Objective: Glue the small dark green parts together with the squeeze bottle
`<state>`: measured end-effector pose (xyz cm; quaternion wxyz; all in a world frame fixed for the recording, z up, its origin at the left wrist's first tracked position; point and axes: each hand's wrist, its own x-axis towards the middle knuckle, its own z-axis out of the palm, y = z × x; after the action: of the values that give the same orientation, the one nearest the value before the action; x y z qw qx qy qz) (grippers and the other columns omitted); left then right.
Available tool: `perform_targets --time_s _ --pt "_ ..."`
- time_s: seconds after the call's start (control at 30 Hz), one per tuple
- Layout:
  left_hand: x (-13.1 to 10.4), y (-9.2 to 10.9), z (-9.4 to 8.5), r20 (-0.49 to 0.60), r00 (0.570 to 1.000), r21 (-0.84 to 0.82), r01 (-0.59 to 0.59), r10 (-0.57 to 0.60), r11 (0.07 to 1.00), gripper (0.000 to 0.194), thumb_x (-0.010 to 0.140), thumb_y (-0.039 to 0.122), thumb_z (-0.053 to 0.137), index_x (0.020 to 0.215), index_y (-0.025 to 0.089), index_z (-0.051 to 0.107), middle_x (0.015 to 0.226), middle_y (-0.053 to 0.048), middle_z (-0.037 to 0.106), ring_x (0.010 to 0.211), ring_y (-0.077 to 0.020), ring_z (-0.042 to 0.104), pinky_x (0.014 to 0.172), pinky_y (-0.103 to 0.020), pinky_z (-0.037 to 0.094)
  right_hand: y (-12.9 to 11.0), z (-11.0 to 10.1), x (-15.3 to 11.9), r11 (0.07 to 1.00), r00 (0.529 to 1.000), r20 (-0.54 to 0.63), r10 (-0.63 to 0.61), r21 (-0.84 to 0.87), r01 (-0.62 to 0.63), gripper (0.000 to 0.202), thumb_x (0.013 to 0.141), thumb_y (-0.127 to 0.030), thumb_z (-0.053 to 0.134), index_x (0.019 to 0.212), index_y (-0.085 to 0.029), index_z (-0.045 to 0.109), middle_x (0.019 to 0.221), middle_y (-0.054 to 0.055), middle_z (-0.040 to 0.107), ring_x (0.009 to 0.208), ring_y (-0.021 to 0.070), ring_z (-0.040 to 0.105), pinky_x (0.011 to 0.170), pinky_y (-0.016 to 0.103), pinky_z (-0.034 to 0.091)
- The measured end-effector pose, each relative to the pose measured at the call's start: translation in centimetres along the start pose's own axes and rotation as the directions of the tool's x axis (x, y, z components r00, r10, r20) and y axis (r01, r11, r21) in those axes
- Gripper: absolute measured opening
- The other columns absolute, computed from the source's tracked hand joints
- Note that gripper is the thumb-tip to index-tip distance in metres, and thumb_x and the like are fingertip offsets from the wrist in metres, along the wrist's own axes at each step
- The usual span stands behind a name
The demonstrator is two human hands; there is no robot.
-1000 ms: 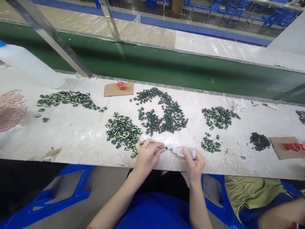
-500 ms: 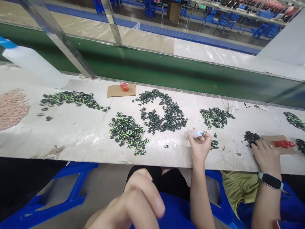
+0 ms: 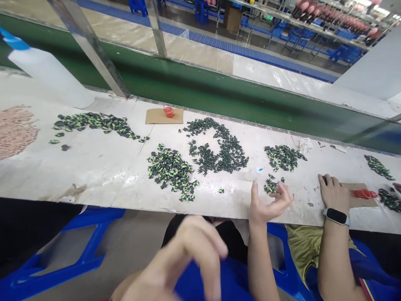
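Observation:
My left hand (image 3: 184,259) is large and blurred in the foreground, above my lap, its fingers curled inward. Whatever those fingers pinch is hidden. Over the table's front edge, my right hand (image 3: 268,205) has its thumb and fingers apart with nothing between them. Just beyond its thumb, a small translucent squeeze bottle (image 3: 253,173) with a blue tip lies on the tabletop. A small cluster of black-and-green pieces (image 3: 271,185) is right behind the fingers. Farther left are a heap of black-and-green pieces (image 3: 171,171) and a spread of small dark pieces (image 3: 224,154).
A red cup (image 3: 168,111) stands on cardboard (image 3: 153,117). At the left are a large white bottle (image 3: 52,77) and pink pieces (image 3: 15,131). A co-worker's hand (image 3: 336,194) with a watch rests at the right. A green barrier (image 3: 194,83) runs along the back.
My right hand has let go of the squeeze bottle, which now lies on the table, and its fingers have spread. My left hand has shifted slightly right. The co-worker's hand has moved left.

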<state>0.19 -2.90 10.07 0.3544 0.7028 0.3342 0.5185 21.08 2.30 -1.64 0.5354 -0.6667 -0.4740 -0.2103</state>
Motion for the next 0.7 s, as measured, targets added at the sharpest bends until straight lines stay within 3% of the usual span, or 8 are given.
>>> perform_targets --time_s 0.03,0.07,0.13,0.3,0.4,0.53,0.63,0.7 --pt "0.5 -0.8 0.4 -0.031 1.0 0.059 0.002 0.0 0.998 0.016 0.089 0.018 0.05 0.077 0.025 0.057 0.067 -0.002 0.057 0.072 -0.0176 0.058 0.071 -0.032 0.049 -0.5 -0.2 -0.5 0.993 0.993 0.015 -0.119 0.025 0.119 0.041 0.074 -0.029 0.073 0.11 -0.019 0.056 0.098 0.012 0.06 0.085 0.0233 0.059 0.059 0.032 0.049" --pt "0.8 -1.9 1.0 -0.059 0.998 0.152 0.036 -0.027 0.988 0.012 0.087 0.016 0.051 0.08 0.024 0.057 0.077 -0.004 0.06 0.08 -0.0185 0.059 0.075 -0.034 0.048 -1.0 -0.2 -1.0 0.976 0.97 0.126 -0.21 0.081 0.201 0.029 0.079 -0.023 0.068 0.106 -0.02 0.059 0.09 0.009 0.061 0.08 0.0205 0.059 0.06 0.031 0.05" --pt "1.0 -4.7 2.7 -0.051 0.995 0.382 0.096 -0.082 0.919 0.008 0.085 0.018 0.055 0.091 0.021 0.059 0.091 -0.006 0.062 0.089 -0.0204 0.059 0.079 -0.036 0.044 -1.7 0.5 -1.8 0.955 0.89 0.363 -0.277 0.203 0.214 0.019 0.087 -0.016 0.055 0.104 -0.021 0.062 0.086 0.007 0.063 0.078 0.0179 0.06 0.065 0.029 0.052" --pt "0.1 -11.1 5.9 -0.01 0.945 0.71 0.238 -0.328 0.663 0.014 0.085 0.021 0.06 0.099 0.02 0.065 0.099 -0.008 0.065 0.094 -0.0259 0.057 0.078 -0.04 0.037 -1.8 4.5 -2.0 0.993 0.802 0.587 -0.114 0.07 0.09 0.032 0.093 -0.016 0.038 0.107 -0.016 0.067 0.097 0.013 0.063 0.088 0.023 0.059 0.078 0.038 0.052" --pt "-0.1 -12.3 6.3 0.012 0.93 0.728 0.244 -0.368 0.64 0.016 0.083 0.019 0.063 0.099 0.022 0.067 0.101 -0.007 0.065 0.095 -0.0249 0.055 0.079 -0.039 0.036 -1.3 5.5 -1.8 0.999 0.772 0.635 -0.022 -0.014 0.04 0.034 0.091 -0.014 0.038 0.101 -0.015 0.07 0.092 0.013 0.062 0.084 0.0237 0.059 0.078 0.039 0.051" --pt "0.1 -12.3 6.6 0.018 0.927 0.7 0.256 -0.375 0.667 0.012 0.084 0.016 0.063 0.089 0.024 0.07 0.099 -0.005 0.067 0.095 -0.0228 0.055 0.079 -0.037 0.034 -1.2 4.9 -1.6 0.997 0.76 0.647 0.063 -0.069 -0.024 0.03 0.089 -0.015 0.043 0.095 -0.014 0.073 0.087 0.012 0.064 0.082 0.0242 0.061 0.077 0.038 0.051" --pt "0.2 -12.6 6.8 0.023 0.926 0.671 0.266 -0.377 0.692 0.011 0.084 0.015 0.061 0.085 0.023 0.069 0.096 -0.004 0.069 0.093 -0.0223 0.055 0.078 -0.037 0.035 -1.5 3.8 -1.5 0.992 0.754 0.649 0.101 -0.011 -0.123 0.024 0.087 -0.018 0.05 0.089 -0.017 0.074 0.084 0.01 0.068 0.079 0.023 0.064 0.077 0.037 0.052" --pt "0.1 -13.0 6.8 0.027 0.937 0.626 0.255 -0.348 0.737 0.011 0.085 0.014 0.059 0.085 0.022 0.067 0.092 -0.003 0.07 0.091 -0.0218 0.057 0.077 -0.036 0.036 -1.7 2.9 -1.6 0.959 0.741 0.653 0.156 0.08 -0.272 0.02 0.085 -0.023 0.055 0.086 -0.019 0.074 0.085 0.009 0.072 0.078 0.0221 0.067 0.078 0.036 0.054"
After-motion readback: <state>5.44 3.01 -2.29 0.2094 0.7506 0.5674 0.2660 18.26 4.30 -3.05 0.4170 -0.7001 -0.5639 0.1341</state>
